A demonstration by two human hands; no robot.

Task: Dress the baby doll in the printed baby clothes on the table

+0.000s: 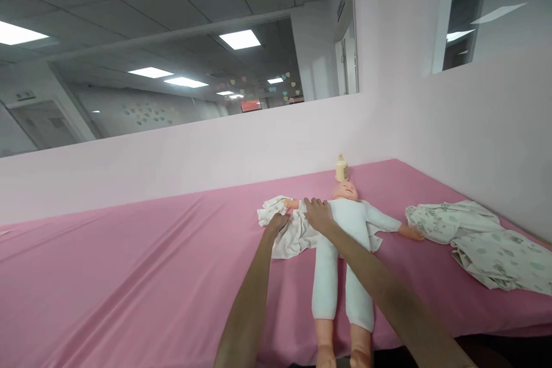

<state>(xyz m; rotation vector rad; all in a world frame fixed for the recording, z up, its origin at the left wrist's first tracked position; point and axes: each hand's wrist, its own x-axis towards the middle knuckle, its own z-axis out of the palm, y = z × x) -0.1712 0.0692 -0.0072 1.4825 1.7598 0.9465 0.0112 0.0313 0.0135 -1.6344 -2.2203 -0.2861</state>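
A baby doll in a white padded suit lies on its back, head toward the wall and feet toward me. Under its torso a thin white garment is spread out, with a bunched part by the doll's hand on the left. My left hand is closed on the edge of this garment, its fingertips partly hidden. Over the doll's upper arm on the left lies my right hand, fingers curled around the sleeve. The doll's other arm stretches out to the right.
Pink sheeting covers the table. A cream-coloured bottle stands behind the doll's head. Patterned white-and-green clothes lie at the right. Walls with windows border the back and right side.
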